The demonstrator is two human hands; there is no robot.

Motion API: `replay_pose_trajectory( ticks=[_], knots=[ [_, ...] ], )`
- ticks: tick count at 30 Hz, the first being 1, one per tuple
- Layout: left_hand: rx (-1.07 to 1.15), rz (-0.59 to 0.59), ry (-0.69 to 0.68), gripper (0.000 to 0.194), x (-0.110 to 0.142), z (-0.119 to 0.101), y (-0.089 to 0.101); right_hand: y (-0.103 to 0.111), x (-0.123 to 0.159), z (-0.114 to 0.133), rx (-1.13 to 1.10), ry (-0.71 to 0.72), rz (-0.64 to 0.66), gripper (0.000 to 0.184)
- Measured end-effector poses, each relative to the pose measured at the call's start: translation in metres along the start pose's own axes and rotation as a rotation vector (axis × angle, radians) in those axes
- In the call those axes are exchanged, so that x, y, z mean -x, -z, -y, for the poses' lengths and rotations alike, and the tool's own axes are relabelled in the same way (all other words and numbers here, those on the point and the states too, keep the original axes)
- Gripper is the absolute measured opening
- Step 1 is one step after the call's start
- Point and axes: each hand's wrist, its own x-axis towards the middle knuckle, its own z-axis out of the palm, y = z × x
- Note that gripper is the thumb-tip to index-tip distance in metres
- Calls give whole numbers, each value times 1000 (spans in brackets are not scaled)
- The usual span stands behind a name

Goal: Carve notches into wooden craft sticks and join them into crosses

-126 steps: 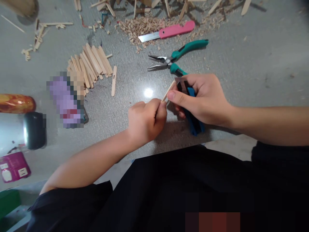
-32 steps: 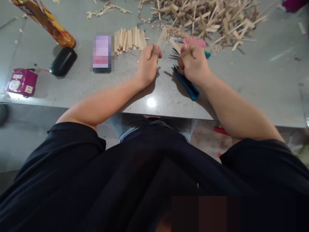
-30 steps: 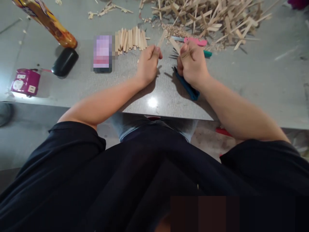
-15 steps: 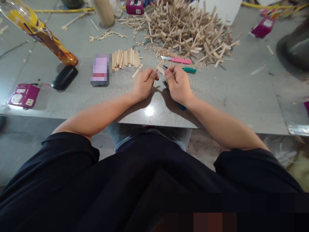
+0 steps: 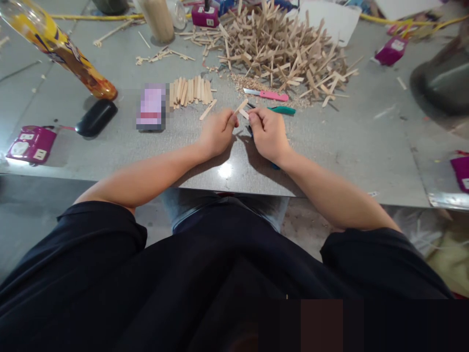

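Note:
Over the front part of the table, my left hand [image 5: 220, 131] is closed on a flat wooden craft stick [image 5: 241, 106] that points up and to the right. My right hand [image 5: 268, 131] pinches another pale wooden stick [image 5: 244, 114], whose end meets or crosses the first one. Beyond my right hand lie a pink-handled craft knife [image 5: 271, 95] and a tool with a green handle [image 5: 284, 110]. A dark blue-handled tool is mostly hidden under that hand. A row of craft sticks [image 5: 190, 91] lies left of the knife, with one loose stick [image 5: 208, 109] nearer me.
A large heap of craft sticks [image 5: 282, 46] covers the back middle of the table [image 5: 351, 146]. To the left are a phone [image 5: 152, 105], a black oval case [image 5: 96, 118], a drink bottle [image 5: 69, 56] and a purple socket block [image 5: 32, 144]. A dark container [image 5: 445, 78] stands right.
The two sticks have shifted between my fingers, and the left one now shows more of its flat face. My hands stay close together. The whole view has tilted slightly.

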Motion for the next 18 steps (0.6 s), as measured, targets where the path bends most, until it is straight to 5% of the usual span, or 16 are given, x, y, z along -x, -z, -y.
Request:
replay_pose_trajectory(
  ticks=[12,18],
  knots=[
    [-293,43,-40,53,22,-19,3,6,-5,-9,-189,-73,100,36],
    [-319,80,-6,65,27,-32,5,8,-8,-11,-222,-145,129,38]
  ],
)
